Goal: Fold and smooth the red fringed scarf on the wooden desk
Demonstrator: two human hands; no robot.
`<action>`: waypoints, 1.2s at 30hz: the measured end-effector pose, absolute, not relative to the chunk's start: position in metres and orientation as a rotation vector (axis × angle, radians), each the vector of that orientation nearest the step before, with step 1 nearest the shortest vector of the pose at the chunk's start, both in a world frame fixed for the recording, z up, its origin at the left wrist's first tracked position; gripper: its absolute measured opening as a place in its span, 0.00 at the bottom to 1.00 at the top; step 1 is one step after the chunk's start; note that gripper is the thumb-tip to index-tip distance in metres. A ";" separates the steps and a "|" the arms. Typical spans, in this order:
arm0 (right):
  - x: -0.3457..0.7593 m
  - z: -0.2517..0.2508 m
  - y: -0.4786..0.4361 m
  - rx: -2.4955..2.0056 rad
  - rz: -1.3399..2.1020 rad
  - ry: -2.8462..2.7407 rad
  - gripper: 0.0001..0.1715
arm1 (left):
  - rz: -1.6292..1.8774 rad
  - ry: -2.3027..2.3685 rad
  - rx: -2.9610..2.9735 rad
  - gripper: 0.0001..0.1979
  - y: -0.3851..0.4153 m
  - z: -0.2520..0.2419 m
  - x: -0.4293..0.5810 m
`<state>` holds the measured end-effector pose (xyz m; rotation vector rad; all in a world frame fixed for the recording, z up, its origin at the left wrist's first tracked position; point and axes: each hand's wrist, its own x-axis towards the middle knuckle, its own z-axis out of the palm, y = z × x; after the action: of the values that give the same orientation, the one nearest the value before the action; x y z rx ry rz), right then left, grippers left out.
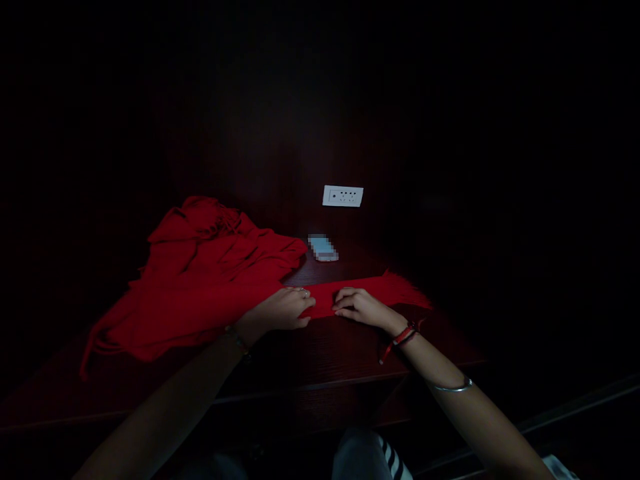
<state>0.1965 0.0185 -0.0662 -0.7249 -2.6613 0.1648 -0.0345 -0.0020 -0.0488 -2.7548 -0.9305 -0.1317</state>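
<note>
A red fringed cloth (200,267) lies heaped on the left of a dark wooden table, with a flat, narrow strip running right to a fringed end. On the strip's left part rests my left hand (287,308), its fingers bent down onto the fabric. My right hand (361,307) touches the strip a little further right, fingers curled with the tips on the cloth. A short stretch of red fabric shows between the two hands. What the fingertips pinch, if anything, is too dark and small to make out.
Behind the strip a phone (323,247) with a blurred screen lies on the dark table (320,353). A white socket plate (343,196) is on the back wall. The table's front edge runs below my forearms, and my knees show beneath it.
</note>
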 end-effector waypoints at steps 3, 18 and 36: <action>0.197 -0.065 0.018 -0.727 0.223 -2.645 0.13 | -0.208 -0.961 -2.780 0.13 0.001 -0.051 -0.032; 0.171 -0.073 0.023 -1.222 0.167 -2.616 0.33 | -0.145 -1.301 -2.626 0.22 0.006 -0.074 -0.026; 0.174 -0.078 0.029 -1.465 0.212 -2.657 0.35 | -0.122 -1.378 -2.595 0.27 0.010 -0.078 -0.032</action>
<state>0.1740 0.0293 -0.0783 -1.4652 -2.6573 0.2122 -0.0319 0.0099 -0.0783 -2.5951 -1.3778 -0.1217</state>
